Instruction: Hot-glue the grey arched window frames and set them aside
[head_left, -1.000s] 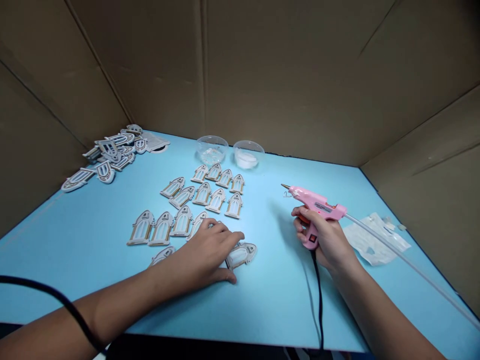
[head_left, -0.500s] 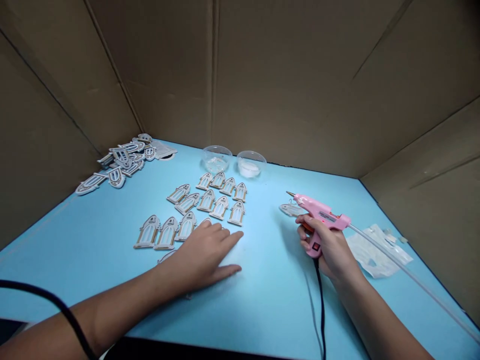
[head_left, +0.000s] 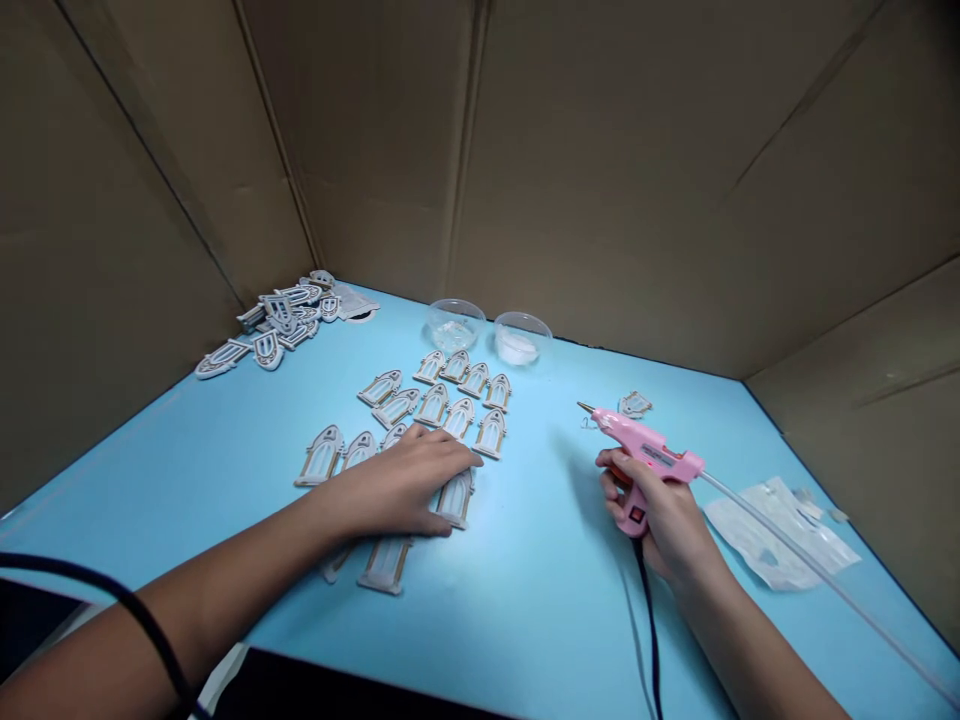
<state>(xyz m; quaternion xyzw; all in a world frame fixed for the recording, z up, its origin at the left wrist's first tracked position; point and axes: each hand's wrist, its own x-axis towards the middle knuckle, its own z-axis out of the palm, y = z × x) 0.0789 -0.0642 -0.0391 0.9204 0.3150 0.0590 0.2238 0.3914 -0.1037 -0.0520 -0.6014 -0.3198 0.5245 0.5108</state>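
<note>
My right hand [head_left: 667,520] is wrapped round the handle of a pink hot glue gun [head_left: 649,445], its metal nozzle pointing left above the table. A clear glue stick [head_left: 795,555] sticks out of the gun's back. My left hand [head_left: 401,485] reaches palm down over small arched window-shaped pieces, fingers stretched and thumb apart. One white and gold piece [head_left: 456,498] lies beside its thumb and index finger; whether they touch it I cannot tell. Another piece [head_left: 386,565] is below the wrist. More such pieces [head_left: 433,403] lie in loose rows beyond, some partly hidden by the hand.
Two clear plastic bowls [head_left: 523,322] stand at the back, with whitish contents. A heap of window pieces [head_left: 289,318] fills the far left corner. One piece [head_left: 635,404] lies behind the gun, and a plastic bag [head_left: 776,530] is at right. Cardboard walls [head_left: 600,180] enclose the blue table.
The view has shifted, so the table appears further right. My left hand has drawn back leftward over the pieces, uncovering some near its thumb and wrist. The glue gun stays in my right hand.
</note>
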